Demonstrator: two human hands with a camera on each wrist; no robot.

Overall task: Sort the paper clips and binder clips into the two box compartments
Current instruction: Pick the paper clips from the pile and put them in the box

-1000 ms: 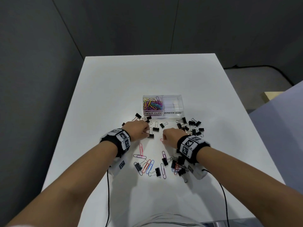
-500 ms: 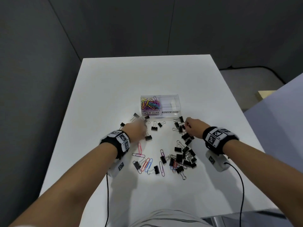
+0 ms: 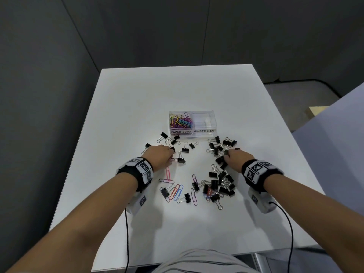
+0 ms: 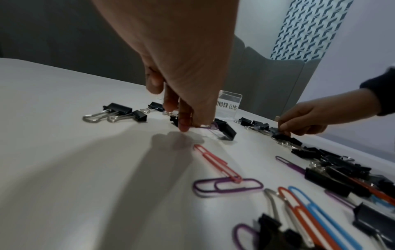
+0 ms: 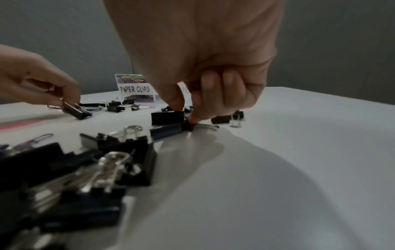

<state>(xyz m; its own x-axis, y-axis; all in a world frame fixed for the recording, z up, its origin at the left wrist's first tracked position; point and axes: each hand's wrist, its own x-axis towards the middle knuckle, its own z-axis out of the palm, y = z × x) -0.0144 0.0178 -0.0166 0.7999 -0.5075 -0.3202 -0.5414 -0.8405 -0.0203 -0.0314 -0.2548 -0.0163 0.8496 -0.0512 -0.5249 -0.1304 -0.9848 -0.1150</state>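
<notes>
A clear two-part box stands mid-table; its left part, labelled PAPER CLIPS, holds coloured paper clips, and the BINDER CLIPS part looks bare. My left hand is down at the table, pinching a purple paper clip that lies against a black binder clip. My right hand pinches a black binder clip between thumb and forefinger at the edge of the right cluster. More loose paper clips and a heap of binder clips lie nearer me.
Several binder clips are scattered just in front of the box. The white table is edged by dark grey panels at the back and left. Cables trail from both wristbands toward the near edge.
My right hand has swung from the table's middle out to the right binder clip cluster and settled on one. The left hand has stayed almost in place, low over the clips.
</notes>
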